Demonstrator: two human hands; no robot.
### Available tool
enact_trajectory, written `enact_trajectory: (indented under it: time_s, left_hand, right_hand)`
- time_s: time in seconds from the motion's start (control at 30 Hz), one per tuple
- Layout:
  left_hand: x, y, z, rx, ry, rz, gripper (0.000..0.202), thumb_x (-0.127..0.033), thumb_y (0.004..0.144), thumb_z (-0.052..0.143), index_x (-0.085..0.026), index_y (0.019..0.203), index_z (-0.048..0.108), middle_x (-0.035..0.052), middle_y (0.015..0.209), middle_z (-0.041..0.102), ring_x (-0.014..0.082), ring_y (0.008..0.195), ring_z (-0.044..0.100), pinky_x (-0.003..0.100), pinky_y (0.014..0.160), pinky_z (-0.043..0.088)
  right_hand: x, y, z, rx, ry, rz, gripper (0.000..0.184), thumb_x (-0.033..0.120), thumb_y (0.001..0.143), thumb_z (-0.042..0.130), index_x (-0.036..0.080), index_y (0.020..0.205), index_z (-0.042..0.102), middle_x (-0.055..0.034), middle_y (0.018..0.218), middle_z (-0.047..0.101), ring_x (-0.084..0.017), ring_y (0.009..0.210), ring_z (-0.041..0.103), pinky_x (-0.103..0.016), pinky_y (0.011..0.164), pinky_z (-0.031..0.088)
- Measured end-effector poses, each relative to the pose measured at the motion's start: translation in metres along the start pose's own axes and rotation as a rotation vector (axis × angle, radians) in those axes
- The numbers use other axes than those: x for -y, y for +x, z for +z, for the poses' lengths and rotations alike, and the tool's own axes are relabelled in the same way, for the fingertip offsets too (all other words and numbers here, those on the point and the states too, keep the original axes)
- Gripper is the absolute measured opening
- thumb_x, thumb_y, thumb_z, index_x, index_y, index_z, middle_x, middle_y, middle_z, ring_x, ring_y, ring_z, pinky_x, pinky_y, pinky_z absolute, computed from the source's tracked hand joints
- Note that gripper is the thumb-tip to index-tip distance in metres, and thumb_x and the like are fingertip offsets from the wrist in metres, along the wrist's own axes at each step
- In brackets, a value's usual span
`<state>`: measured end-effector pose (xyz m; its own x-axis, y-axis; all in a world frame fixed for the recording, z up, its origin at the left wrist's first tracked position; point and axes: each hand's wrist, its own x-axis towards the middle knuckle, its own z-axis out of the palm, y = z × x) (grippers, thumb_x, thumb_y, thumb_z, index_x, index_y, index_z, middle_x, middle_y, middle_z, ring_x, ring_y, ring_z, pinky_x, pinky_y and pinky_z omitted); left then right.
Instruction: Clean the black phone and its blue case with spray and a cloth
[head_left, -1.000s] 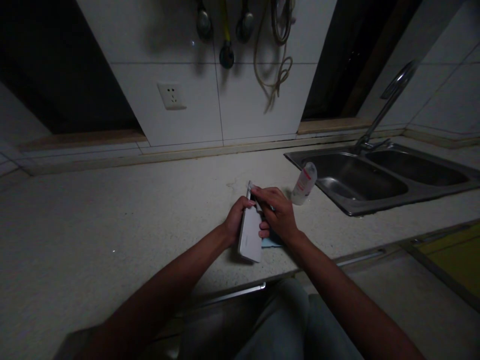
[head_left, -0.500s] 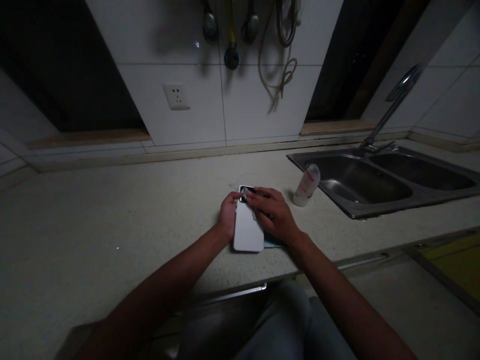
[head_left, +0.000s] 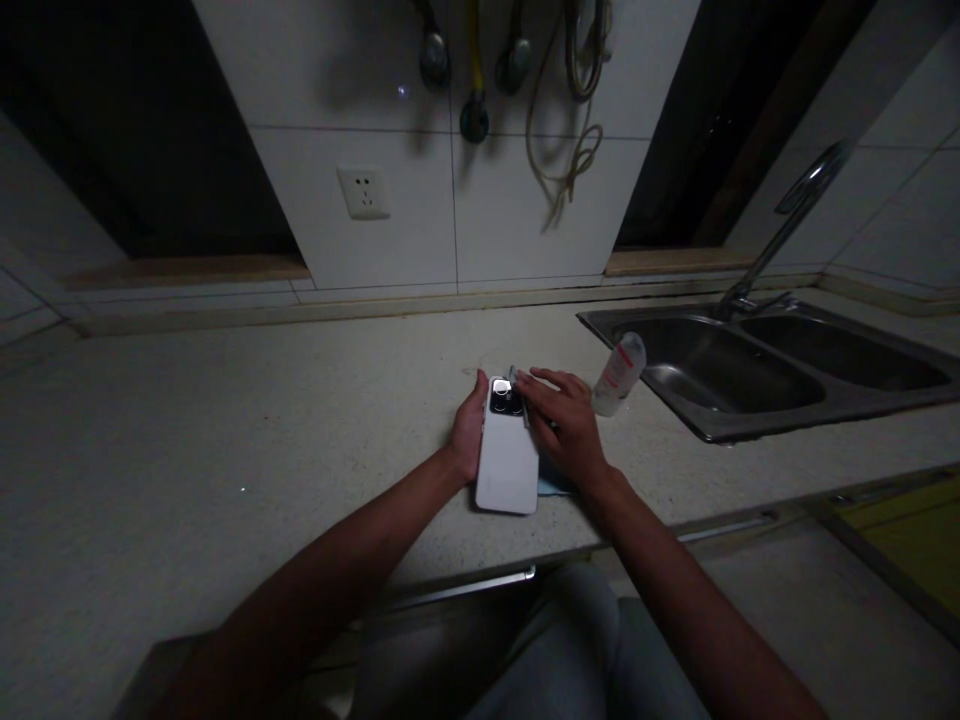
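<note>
A white smartphone (head_left: 508, 465) lies back side up over the counter, its black camera block at the top end catching the light. My left hand (head_left: 468, 430) grips its left edge, thumb pointing up along the side. At the upper right of the phone, my right hand (head_left: 562, 420) pinches a small greyish cloth (head_left: 525, 408) against the edge beside the lenses; most of the cloth is hidden by the fingers. Something flat and light blue (head_left: 553, 486) pokes out under my right hand, its kind unclear. A clear plastic bottle (head_left: 619, 374) with red print leans just beyond that hand.
The pale speckled counter (head_left: 315, 420) runs along a tiled wall. To the right is a double steel sink (head_left: 712, 425) with a tall faucet (head_left: 780, 225). A wall socket (head_left: 364, 193), pipes and hanging hoses are at the back. The counter's front edge is close to my legs.
My right hand has slid with the cloth off the camera block to the phone's right edge, baring the lenses. My left thumb has lifted from the block to the phone's left side.
</note>
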<state>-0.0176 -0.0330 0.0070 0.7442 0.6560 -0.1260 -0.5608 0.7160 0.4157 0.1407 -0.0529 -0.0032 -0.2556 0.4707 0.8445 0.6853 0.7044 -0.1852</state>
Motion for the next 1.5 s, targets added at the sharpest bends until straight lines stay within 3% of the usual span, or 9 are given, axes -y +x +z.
enact_trajectory:
  time_s: [0.27, 0.4, 0.5, 0.77, 0.93, 1.1, 1.2, 1.33, 1.5]
  left_hand:
    - [0.001, 0.002, -0.003, 0.000, -0.022, 0.005, 0.081, -0.077, 0.090, 0.034, -0.009, 0.117, 0.067, 0.0182, 0.098, 0.074, 0.0322, 0.097, 0.071, 0.045, 0.089, 0.052]
    - [0.000, 0.006, -0.003, 0.014, -0.053, 0.110, 0.084, -0.077, 0.091, 0.031, -0.008, 0.125, 0.063, 0.0200, 0.109, 0.072, 0.0324, 0.105, 0.069, 0.045, 0.097, 0.049]
    - [-0.003, 0.005, -0.004, 0.014, -0.061, 0.152, 0.085, -0.076, 0.091, 0.030, -0.007, 0.129, 0.062, 0.0210, 0.115, 0.071, 0.0321, 0.108, 0.068, 0.044, 0.097, 0.048]
    - [-0.004, -0.001, -0.006, 0.016, 0.026, 0.013, 0.076, -0.073, 0.093, 0.032, -0.010, 0.112, 0.069, 0.0152, 0.086, 0.075, 0.0271, 0.073, 0.072, 0.034, 0.065, 0.052]
    - [-0.005, 0.001, -0.008, -0.028, 0.001, 0.027, 0.074, -0.073, 0.092, 0.032, -0.010, 0.102, 0.071, 0.0139, 0.079, 0.073, 0.0248, 0.065, 0.070, 0.034, 0.063, 0.052]
    - [-0.007, 0.005, -0.013, -0.124, -0.029, 0.130, 0.070, -0.067, 0.096, 0.031, -0.010, 0.096, 0.072, 0.0131, 0.075, 0.073, 0.0230, 0.058, 0.067, 0.033, 0.058, 0.051]
    - [-0.009, 0.005, -0.010, -0.159, -0.058, 0.173, 0.069, -0.063, 0.098, 0.029, -0.009, 0.103, 0.072, 0.0134, 0.078, 0.074, 0.0236, 0.064, 0.070, 0.034, 0.063, 0.054]
    - [-0.012, 0.005, -0.007, -0.164, -0.119, 0.260, 0.073, -0.063, 0.098, 0.025, -0.008, 0.122, 0.067, 0.0164, 0.093, 0.075, 0.0271, 0.086, 0.072, 0.038, 0.078, 0.056]
    - [-0.017, 0.005, -0.006, -0.221, -0.136, 0.374, 0.078, -0.066, 0.097, 0.028, -0.005, 0.135, 0.058, 0.0184, 0.103, 0.074, 0.0270, 0.093, 0.071, 0.038, 0.084, 0.055]
  right_hand:
    - [0.007, -0.001, 0.001, 0.125, 0.151, -0.175, 0.033, 0.016, 0.086, 0.054, 0.029, 0.109, 0.073, 0.0007, 0.114, 0.077, -0.025, 0.119, 0.063, -0.047, 0.098, 0.036]
    - [0.009, 0.000, 0.000, 0.116, 0.140, -0.163, 0.028, 0.015, 0.082, 0.055, 0.028, 0.097, 0.076, 0.0021, 0.101, 0.080, -0.023, 0.103, 0.068, -0.045, 0.096, 0.037]
    - [0.008, -0.001, -0.002, 0.051, 0.051, -0.148, 0.027, 0.015, 0.084, 0.058, 0.028, 0.100, 0.076, 0.0010, 0.101, 0.080, -0.023, 0.097, 0.068, -0.043, 0.093, 0.039]
    - [-0.001, -0.002, -0.004, -0.064, -0.061, 0.045, 0.043, 0.011, 0.088, 0.056, 0.030, 0.125, 0.068, -0.0026, 0.123, 0.074, -0.027, 0.114, 0.064, -0.049, 0.097, 0.042]
    - [-0.002, -0.002, -0.002, -0.023, 0.057, 0.100, 0.044, 0.011, 0.089, 0.054, 0.031, 0.124, 0.069, -0.0022, 0.124, 0.073, -0.026, 0.116, 0.065, -0.049, 0.099, 0.045]
    - [-0.002, -0.002, -0.002, 0.020, 0.228, 0.056, 0.044, 0.012, 0.092, 0.052, 0.033, 0.128, 0.067, -0.0035, 0.126, 0.072, -0.024, 0.124, 0.063, -0.048, 0.101, 0.047]
    - [0.000, -0.002, -0.003, 0.042, 0.258, 0.023, 0.044, 0.011, 0.092, 0.052, 0.034, 0.127, 0.068, -0.0026, 0.126, 0.072, -0.024, 0.126, 0.061, -0.049, 0.101, 0.045]
    - [0.003, -0.003, -0.004, 0.103, 0.302, 0.008, 0.042, 0.012, 0.090, 0.052, 0.035, 0.121, 0.071, -0.0016, 0.119, 0.075, -0.024, 0.124, 0.062, -0.050, 0.101, 0.045]
    - [0.009, -0.005, -0.005, 0.162, 0.438, -0.093, 0.040, 0.012, 0.086, 0.054, 0.032, 0.115, 0.074, -0.0002, 0.104, 0.079, -0.022, 0.109, 0.067, -0.045, 0.095, 0.048]
